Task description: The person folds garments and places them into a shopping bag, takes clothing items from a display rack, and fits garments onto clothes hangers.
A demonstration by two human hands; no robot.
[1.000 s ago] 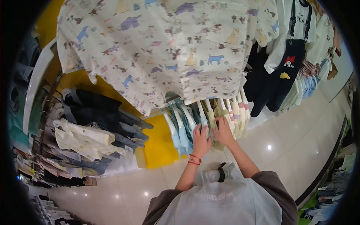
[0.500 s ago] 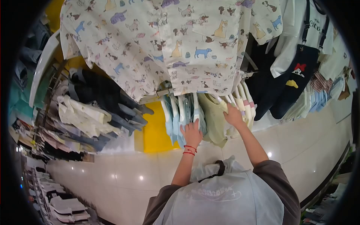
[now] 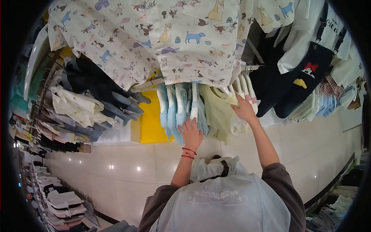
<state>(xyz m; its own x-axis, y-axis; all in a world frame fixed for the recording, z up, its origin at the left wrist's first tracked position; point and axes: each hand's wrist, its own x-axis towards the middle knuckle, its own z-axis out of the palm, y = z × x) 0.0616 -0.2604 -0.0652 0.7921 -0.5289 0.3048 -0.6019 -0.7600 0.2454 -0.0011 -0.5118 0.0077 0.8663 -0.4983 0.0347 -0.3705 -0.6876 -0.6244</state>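
Note:
A row of garments on white hangers hangs from a metal rail [image 3: 148, 84]. My left hand [image 3: 191, 133], with red strings at the wrist, lies against the light blue garments [image 3: 171, 116], its fingers apart. Further right, my right hand [image 3: 244, 108] has its fingers closed at the shoulder of a pale green top [image 3: 218, 110]; exactly what the fingertips pinch is too small to tell. The pale green top faces me between both hands. Pink and white garments [image 3: 247, 87] hang just beyond my right hand.
A large animal-print shirt [image 3: 185, 38] hangs above the rail. Dark overalls [image 3: 305, 77] hang at the right. Dark and cream clothes [image 3: 75, 106] fill a rack on the left, near a yellow block [image 3: 152, 129]. Folded clothes [image 3: 63, 201] lie at lower left.
The pale green top has been spread into view as my hands moved apart, left hand leftward, right hand rightward. The view has also shifted, and the rack stands higher in it.

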